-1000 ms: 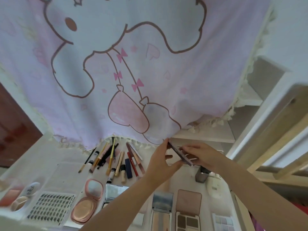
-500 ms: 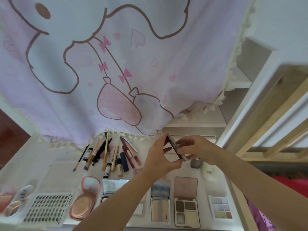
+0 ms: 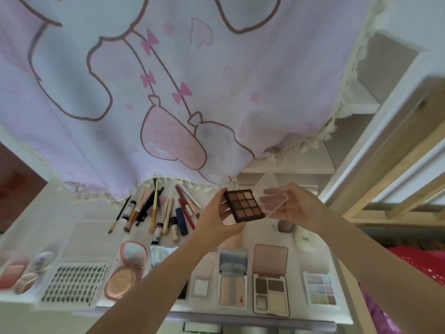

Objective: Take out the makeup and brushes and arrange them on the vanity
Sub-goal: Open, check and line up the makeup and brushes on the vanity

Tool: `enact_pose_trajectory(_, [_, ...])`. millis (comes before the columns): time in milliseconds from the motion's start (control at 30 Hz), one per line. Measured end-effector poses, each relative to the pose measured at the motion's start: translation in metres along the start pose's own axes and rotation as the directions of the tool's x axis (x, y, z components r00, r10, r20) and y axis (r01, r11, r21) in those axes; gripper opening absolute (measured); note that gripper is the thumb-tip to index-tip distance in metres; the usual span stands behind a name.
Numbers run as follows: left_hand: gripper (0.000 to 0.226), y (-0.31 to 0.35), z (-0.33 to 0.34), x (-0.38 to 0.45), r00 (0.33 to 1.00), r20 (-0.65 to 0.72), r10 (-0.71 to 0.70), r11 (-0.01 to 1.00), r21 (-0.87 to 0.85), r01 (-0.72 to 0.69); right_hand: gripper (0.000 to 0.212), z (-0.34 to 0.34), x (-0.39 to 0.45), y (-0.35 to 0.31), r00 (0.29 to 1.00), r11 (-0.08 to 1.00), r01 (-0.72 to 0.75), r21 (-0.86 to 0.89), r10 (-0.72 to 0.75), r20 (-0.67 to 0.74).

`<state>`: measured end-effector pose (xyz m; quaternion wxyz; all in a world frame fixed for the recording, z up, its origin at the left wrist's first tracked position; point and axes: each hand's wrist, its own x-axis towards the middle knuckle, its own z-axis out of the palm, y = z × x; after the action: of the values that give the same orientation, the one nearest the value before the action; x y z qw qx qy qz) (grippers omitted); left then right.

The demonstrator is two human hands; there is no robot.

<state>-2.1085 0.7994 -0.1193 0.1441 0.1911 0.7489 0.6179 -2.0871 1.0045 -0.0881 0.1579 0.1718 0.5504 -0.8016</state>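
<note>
Now, step: opening the dark eyeshadow palette (image 3: pixel 245 206) above the vanity (image 3: pixel 96 227)
Left hand (image 3: pixel 216 220): fingers curled round the palette's base
Right hand (image 3: pixel 292 208): pinching the clear lid (image 3: pixel 273 201), swung open
Advice: keep the base level, then lay it flat, probably in the bare spot behind the open palettes (image 3: pixel 271 283), away from the brushes (image 3: pixel 154 208)

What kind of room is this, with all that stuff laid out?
Probably a bedroom vanity corner. Brushes and pencils lie in a row on a white tabletop, open palettes sit along its front edge, and a pink cartoon curtain hangs behind. Both hands hold up a brown eyeshadow palette.
</note>
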Motion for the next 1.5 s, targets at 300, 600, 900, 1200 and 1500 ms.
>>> enact_pose_trajectory(300, [0.074,-0.039,0.02,-0.008,0.923,-0.009,-0.385,0.895,-0.247,0.371,0.007,0.002,0.032,0.022,0.984,0.629,-0.063,-0.775,-0.091,-0.154])
enact_pose_trajectory(600, [0.031,-0.061,0.036,0.033,0.784,-0.01,-0.62,0.776,0.142,0.615,0.023,-0.012,0.052,0.017,0.981,0.124,0.046,-0.991,-0.191,0.022])
enact_pose_trajectory(900, [0.025,-0.076,0.056,0.06,0.688,0.109,-0.718,0.653,0.446,0.612,0.024,-0.017,0.066,0.024,0.991,-0.17,0.105,-0.98,-0.058,0.117])
enact_pose_trajectory(1200, [0.022,-0.074,0.042,0.066,0.756,0.081,-0.65,0.662,0.548,0.511,0.028,-0.007,0.076,0.035,0.991,-0.472,0.11,-0.875,0.123,0.059])
enact_pose_trajectory(1500, [0.032,-0.09,0.036,0.056,0.818,0.004,-0.576,0.519,0.774,0.362,0.027,-0.001,0.08,0.044,0.993,-0.71,0.103,-0.696,0.028,0.119])
